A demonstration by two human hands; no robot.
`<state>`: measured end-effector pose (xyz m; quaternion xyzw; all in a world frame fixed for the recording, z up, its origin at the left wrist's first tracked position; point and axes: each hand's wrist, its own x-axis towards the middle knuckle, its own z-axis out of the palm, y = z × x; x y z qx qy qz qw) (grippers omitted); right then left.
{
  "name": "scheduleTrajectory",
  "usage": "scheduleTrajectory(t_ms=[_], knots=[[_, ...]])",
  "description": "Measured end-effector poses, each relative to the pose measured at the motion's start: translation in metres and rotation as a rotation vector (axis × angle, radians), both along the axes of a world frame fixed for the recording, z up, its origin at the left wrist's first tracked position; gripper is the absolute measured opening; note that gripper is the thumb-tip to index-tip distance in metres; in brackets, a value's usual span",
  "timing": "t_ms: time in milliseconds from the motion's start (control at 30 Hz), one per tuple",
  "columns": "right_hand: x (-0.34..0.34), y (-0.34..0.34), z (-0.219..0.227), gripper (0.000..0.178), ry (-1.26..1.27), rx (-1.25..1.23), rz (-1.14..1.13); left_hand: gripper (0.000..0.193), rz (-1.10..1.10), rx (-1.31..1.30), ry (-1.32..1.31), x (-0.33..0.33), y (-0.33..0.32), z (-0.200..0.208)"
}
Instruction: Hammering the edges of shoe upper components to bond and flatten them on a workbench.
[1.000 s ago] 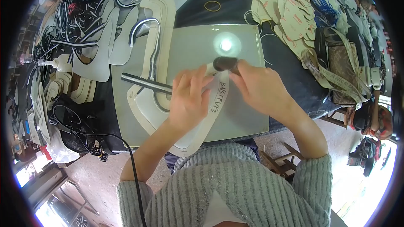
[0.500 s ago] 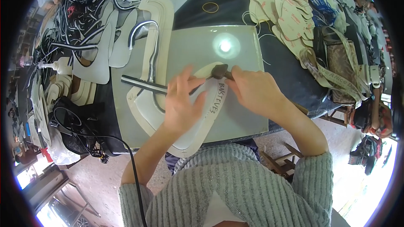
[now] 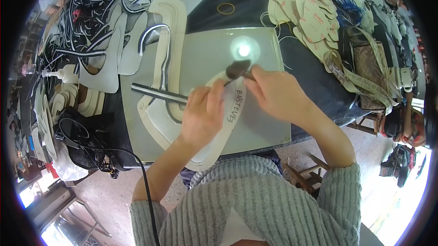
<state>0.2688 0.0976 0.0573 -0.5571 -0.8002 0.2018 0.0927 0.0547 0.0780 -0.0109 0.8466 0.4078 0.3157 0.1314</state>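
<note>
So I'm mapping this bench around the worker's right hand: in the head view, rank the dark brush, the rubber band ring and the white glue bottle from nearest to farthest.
From the right hand:
1. Dark brush: at its fingertips, over the grey mat's top middle.
2. Rubber band ring: farther up, on the dark tabletop.
3. White glue bottle: far left, lying among the cut pieces.

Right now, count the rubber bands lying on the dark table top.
1: a yellow rubber band on the dark table beyond the glass plate. Others may be hidden under clutter.

Dark worktable [image 3: 315,84] with grey cutting mat [image 3: 205,54], stacked insoles [image 3: 301,9], rubber band [image 3: 226,8], black straps [image 3: 91,13]
</note>
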Motion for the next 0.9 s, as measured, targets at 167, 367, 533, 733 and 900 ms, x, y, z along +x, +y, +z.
scheduleTrajectory(t_ms=[167,367,533,733,900], knots=[[0.001,0.005,0.004,0.034,0.023,-0.037,-0.083,0.056,-0.02,-0.149,-0.094,-0.001,0.011,0.013],[-0.001,0.0,0.002,0.033,-0.022,-0.043,-0.037,0.054,-0.075,0.05,0.067,-0.002,0.01,-0.001],[-0.005,0.0,-0.008,0.03,-0.059,-0.051,0.026,0.053,-0.072,0.083,-0.001,-0.001,0.011,-0.003],[-0.006,-0.002,0.003,0.028,0.042,-0.057,-0.046,0.055,-0.064,0.067,-0.004,-0.002,0.009,0.0],[-0.004,-0.001,-0.004,0.027,-0.104,-0.182,-0.012,0.061,0.062,-0.339,-0.183,-0.009,0.002,0.004]])
